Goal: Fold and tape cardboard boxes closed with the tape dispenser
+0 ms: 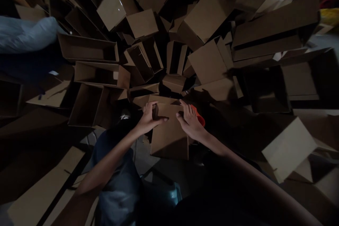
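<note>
A brown cardboard box (171, 136) stands in front of me between my knees, its broad flat face turned up toward me. My left hand (150, 118) grips its far left edge, the thumb lying on the face and the fingers bent over the edge. On the far right edge, my right hand (190, 122) holds the same box, thumb also on the face. A shiny orange-red plastic object (200, 118) shows just past my right hand, partly hidden by it; its kind cannot be made out.
Many open cardboard boxes (96, 47) lie heaped ahead and to both sides. Flat cardboard (289, 148) lies at the right. A pale blue padded sleeve or cloth (26, 33) is at the left edge. Below me is a teal plastic edge (176, 192), perhaps a stool. The light is dim.
</note>
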A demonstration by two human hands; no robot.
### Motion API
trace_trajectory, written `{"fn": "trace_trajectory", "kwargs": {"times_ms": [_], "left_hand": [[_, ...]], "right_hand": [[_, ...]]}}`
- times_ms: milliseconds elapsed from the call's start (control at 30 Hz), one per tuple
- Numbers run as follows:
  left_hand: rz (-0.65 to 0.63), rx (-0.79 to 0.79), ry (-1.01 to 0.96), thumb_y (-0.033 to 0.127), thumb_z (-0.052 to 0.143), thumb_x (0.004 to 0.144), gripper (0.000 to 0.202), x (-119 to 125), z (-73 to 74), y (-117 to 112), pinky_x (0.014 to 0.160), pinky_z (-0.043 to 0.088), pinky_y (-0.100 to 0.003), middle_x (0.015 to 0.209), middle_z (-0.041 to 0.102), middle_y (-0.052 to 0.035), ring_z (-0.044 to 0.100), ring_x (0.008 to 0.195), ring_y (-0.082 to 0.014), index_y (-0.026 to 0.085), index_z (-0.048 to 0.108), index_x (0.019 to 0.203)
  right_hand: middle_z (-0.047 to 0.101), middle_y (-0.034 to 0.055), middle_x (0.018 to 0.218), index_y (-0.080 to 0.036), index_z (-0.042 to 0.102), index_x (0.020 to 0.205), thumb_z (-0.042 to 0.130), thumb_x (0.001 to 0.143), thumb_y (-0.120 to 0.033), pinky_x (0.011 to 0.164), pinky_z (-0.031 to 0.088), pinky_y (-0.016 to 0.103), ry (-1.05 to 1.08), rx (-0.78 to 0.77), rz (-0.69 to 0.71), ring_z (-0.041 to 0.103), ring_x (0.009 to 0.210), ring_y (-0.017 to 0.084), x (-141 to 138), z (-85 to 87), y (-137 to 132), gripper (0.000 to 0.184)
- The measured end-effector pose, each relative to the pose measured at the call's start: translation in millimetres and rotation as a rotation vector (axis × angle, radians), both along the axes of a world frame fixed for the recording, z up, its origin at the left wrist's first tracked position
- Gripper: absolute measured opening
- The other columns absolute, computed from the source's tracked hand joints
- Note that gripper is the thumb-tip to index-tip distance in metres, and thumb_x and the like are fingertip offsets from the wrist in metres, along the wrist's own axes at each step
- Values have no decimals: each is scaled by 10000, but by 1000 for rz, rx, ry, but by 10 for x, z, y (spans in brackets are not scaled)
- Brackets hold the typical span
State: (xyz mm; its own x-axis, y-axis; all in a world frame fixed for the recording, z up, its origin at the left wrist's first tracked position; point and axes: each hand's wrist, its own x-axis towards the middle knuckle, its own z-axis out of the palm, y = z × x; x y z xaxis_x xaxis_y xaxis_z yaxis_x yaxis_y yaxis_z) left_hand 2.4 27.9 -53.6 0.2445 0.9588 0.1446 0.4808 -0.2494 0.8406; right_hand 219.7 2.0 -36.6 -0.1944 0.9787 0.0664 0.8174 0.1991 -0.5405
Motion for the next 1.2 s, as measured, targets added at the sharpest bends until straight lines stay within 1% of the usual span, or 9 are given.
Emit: {"fn": "trace_trajectory", "kwargs": {"times_ms": [100, 233, 367, 567, 633, 767, 967, 1067, 1200], "left_hand": [[13, -3, -32, 444, 783, 739, 586, 8, 6, 21, 1059, 364, -502, 1226, 512, -75, 467, 1233, -318, 263, 481, 1207], [10, -19, -95, 423, 700, 811, 472, 17, -22, 30, 1081, 356, -463, 1235, 514, -76, 474, 1248, -288, 251, 475, 1188], [8, -85, -116, 421, 690, 812, 484, 11, -38, 18, 1096, 342, -494, 1256, 497, -87, 448, 1273, -304, 248, 443, 1191], [63, -80, -38, 506, 864, 570, 902, 79, -39, -60, 1102, 305, -578, 1295, 396, -115, 366, 1308, -376, 241, 353, 1264], [82, -79, -26, 555, 863, 546, 956, 117, -47, -74, 1101, 297, -585, 1296, 375, -124, 351, 1312, -390, 230, 331, 1271], [85, -79, -13, 615, 787, 635, 873, 163, -54, -60, 1124, 259, -565, 1302, 357, -129, 330, 1331, -383, 220, 334, 1268], [106, -126, -21, 533, 685, 776, 646, 189, -58, -21, 1125, 280, -521, 1309, 394, -108, 354, 1340, -339, 240, 346, 1241], [136, -124, -24, 505, 717, 745, 662, 200, -57, -27, 1118, 290, -528, 1304, 400, -106, 364, 1331, -341, 246, 340, 1224], [91, -106, -1, 502, 830, 589, 891, 193, -52, -44, 1106, 305, -548, 1314, 369, -121, 353, 1323, -369, 234, 305, 1257]], "right_hand": [[429, 187, 1473, -211, 111, 1584, 395, 931, -615, 1132, 285, 649, 39, 0, -3, 392, 1402, 370, -3, -25, -8, 819], [429, 208, 1464, -199, 89, 1589, 504, 817, -754, 1097, 313, 672, -14, 48, -38, 406, 1379, 419, -27, -59, -37, 1037], [442, 189, 1464, -216, 87, 1594, 418, 895, -700, 1103, 317, 660, -22, 62, -55, 424, 1375, 394, -58, -63, -38, 913], [455, 203, 1463, -178, 142, 1582, 366, 953, -570, 1145, 239, 676, -7, -8, -54, 413, 1388, 377, -92, -15, -20, 774], [443, 196, 1485, -186, 156, 1577, 345, 967, -516, 1151, 221, 681, 25, -24, -49, 395, 1406, 364, -89, 0, -22, 718], [404, 177, 1524, -241, 111, 1583, 357, 966, -519, 1147, 207, 697, 69, -67, -23, 355, 1441, 351, -46, 57, -40, 720], [337, 199, 1561, -208, 50, 1585, 547, 838, -662, 1176, 162, 670, -3, -126, 28, 291, 1469, 376, 6, 141, -70, 1005], [330, 174, 1569, -244, 31, 1586, 488, 903, -559, 1176, 166, 671, 12, -115, 29, 293, 1471, 354, 19, 98, -47, 880], [352, 158, 1545, -275, 11, 1589, 383, 961, -404, 1164, 198, 680, 66, -92, 28, 316, 1460, 334, 44, -3, 3, 741]]}}
